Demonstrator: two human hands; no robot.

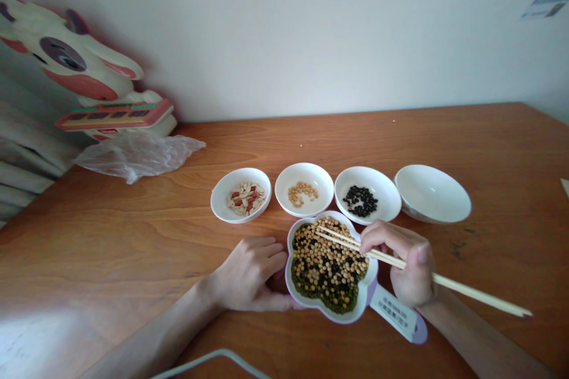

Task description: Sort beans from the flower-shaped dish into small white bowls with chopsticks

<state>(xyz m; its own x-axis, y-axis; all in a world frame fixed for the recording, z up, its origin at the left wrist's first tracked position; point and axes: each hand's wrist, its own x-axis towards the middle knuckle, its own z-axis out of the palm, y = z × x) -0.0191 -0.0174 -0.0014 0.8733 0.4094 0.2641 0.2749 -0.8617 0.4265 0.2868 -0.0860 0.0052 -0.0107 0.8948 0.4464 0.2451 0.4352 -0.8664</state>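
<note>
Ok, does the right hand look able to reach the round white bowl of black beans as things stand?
Likely yes: the right hand, holding pale wooden chopsticks, is close to the bowl, with nothing visibly blocking it.

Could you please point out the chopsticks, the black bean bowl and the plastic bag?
Chopsticks (387,258), head view: shafts near the thumb.
Black bean bowl (387,197), head view: inner wall.
Plastic bag (140,155), head view: crumpled middle.

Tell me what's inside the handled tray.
The tray holds yellow beans, black beans and small green beans, with chopsticks reaching over them. The top beans hide whatever lies beneath.
</note>
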